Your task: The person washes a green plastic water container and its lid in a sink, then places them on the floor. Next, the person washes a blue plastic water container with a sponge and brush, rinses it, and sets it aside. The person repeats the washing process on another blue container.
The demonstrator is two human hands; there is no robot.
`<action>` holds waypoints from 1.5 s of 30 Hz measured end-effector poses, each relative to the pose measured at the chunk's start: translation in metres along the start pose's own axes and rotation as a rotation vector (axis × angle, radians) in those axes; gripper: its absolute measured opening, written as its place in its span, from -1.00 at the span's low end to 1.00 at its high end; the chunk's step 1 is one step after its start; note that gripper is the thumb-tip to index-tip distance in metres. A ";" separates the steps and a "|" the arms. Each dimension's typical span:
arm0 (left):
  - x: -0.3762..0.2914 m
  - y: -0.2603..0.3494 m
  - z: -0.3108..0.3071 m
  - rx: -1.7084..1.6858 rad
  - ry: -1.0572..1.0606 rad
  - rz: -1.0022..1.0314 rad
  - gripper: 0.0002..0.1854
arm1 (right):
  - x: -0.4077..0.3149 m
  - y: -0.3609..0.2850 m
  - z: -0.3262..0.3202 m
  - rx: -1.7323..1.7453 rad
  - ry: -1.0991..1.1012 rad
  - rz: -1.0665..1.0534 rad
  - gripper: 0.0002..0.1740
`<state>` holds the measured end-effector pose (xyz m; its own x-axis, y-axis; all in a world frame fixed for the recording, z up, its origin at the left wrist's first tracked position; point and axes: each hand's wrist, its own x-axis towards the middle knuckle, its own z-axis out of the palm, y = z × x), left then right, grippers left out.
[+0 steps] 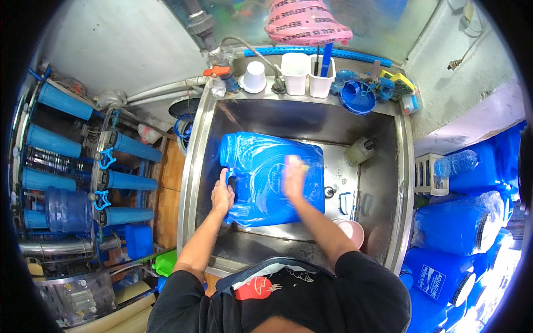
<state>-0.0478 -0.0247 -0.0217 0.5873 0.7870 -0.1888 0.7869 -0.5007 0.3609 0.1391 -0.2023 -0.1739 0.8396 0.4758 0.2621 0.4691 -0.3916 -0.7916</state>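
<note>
A blue plastic water container (266, 183) lies on its side in a stainless steel sink (377, 200), its neck to the left and its upper face streaked with suds. My left hand (223, 195) is at the handle by the neck, one finger stretched along it; its grip is partly hidden. My right hand (295, 177) is blurred over the container's soapy face and presses a sponge (305, 167), of which a yellow edge shows. Right of the container are a bottle with a dark top (359, 152), a brush (353, 207) and a pink bowl (352, 233).
Along the sink's back ledge stand an orange-handled valve (216, 71), white containers (294, 75), a blue basin (357, 98) and sponges (402, 85). Blue filter housings (64, 101) line the left side. Several blue water containers (452, 227) are stacked at the right.
</note>
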 end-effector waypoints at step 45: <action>-0.089 0.022 -0.027 -0.495 0.042 0.486 -0.73 | 0.114 -0.159 -0.159 0.491 -0.679 -0.496 -0.50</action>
<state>-0.0878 -0.0960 0.0274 0.8357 0.5332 0.1317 0.2514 -0.5846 0.7714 0.2038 -0.2111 0.0694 0.1687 0.9114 0.3753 0.4312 0.2741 -0.8596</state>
